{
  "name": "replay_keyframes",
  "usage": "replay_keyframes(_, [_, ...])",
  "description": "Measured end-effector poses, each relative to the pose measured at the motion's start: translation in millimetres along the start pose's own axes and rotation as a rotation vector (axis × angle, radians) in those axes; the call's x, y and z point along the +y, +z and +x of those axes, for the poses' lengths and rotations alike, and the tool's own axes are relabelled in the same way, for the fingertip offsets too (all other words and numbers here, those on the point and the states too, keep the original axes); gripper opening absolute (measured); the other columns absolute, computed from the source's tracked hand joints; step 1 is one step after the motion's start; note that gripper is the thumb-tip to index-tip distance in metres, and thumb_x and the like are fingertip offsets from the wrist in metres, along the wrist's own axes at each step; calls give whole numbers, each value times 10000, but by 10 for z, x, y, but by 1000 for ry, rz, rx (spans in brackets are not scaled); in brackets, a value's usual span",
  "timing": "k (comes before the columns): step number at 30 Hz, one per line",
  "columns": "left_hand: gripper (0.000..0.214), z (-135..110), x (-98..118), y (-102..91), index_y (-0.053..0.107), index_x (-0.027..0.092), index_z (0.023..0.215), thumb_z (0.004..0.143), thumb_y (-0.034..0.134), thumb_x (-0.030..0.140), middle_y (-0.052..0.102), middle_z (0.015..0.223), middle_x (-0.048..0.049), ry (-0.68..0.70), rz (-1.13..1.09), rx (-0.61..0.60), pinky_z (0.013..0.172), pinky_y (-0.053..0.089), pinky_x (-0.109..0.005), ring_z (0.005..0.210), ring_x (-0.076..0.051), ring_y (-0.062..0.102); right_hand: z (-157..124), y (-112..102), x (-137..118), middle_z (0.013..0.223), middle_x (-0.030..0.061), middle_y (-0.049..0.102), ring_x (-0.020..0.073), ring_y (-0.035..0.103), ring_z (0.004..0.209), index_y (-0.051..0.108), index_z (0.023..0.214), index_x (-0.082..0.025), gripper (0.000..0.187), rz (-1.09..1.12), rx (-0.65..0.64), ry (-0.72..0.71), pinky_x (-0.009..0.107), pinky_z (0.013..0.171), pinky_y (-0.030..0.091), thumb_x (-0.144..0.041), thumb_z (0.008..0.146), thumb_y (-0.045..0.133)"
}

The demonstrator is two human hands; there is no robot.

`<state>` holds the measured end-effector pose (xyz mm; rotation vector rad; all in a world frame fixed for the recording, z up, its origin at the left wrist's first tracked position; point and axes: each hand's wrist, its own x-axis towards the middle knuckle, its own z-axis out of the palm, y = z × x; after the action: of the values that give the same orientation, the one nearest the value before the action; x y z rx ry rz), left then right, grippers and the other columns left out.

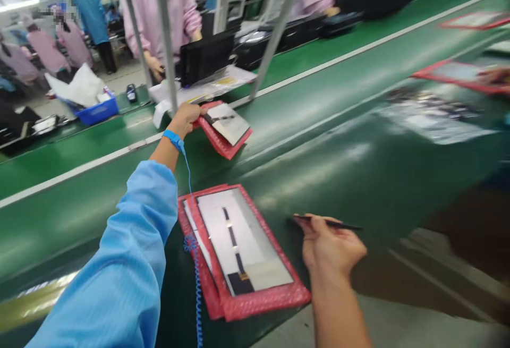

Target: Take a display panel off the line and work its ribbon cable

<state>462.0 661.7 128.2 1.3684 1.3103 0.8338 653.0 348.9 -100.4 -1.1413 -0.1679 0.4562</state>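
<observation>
My left hand (186,117), with a blue wrist strap (174,139) around the wrist, grips the far corner of a red bubble-wrap sheet (223,149). On that sheet lies a display panel (231,124) with a dark flex cable, tilted above the green belt. Closer to me, another display panel (255,252) rests cable side up on red bubble wrap (271,301), stacked over a second wrapped piece. Just right of this stack, my right hand (332,247) is closed around a thin black tweezer-like tool (345,225), its tip pointing left.
A metal frame (165,34) stands on the line ahead. Beyond it, a person in pink (187,5) handles a black device (207,58). A blue bin (98,111) sits far left. Clear plastic bags (434,119) and another red-wrapped panel (454,70) lie right. The strap's coiled cord (198,295) crosses the stack.
</observation>
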Motion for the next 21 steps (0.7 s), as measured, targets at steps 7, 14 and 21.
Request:
replay_keyframes(7, [248, -2625, -892, -1679, 595, 155, 754, 930, 770, 175, 624, 721, 25, -63, -219, 335, 657, 516, -216, 650, -91, 602, -200, -69, -133, 650, -28, 547, 196, 622, 652, 522, 531, -298, 424, -108, -128, -5, 481, 872, 691, -218, 556, 938])
replay_keyframes(14, [306, -4672, -2271, -1574, 574, 196, 734, 838, 809, 362, 622, 666, 12, -194, -326, 550, 642, 510, -264, 618, -135, 591, -985, 60, -611, 622, -14, 491, 174, 503, 560, 484, 493, -320, 485, -178, -319, -19, 459, 672, 620, -324, 589, 959])
replay_keyframes(21, [278, -4978, -2740, -1388, 619, 223, 727, 829, 854, 330, 642, 676, 18, -247, -62, 453, 692, 508, -289, 691, -186, 644, -2118, 329, -684, 742, 6, 698, 178, 664, 662, 711, 723, -284, 373, -336, -697, 198, 354, 640, 615, -381, 581, 1042])
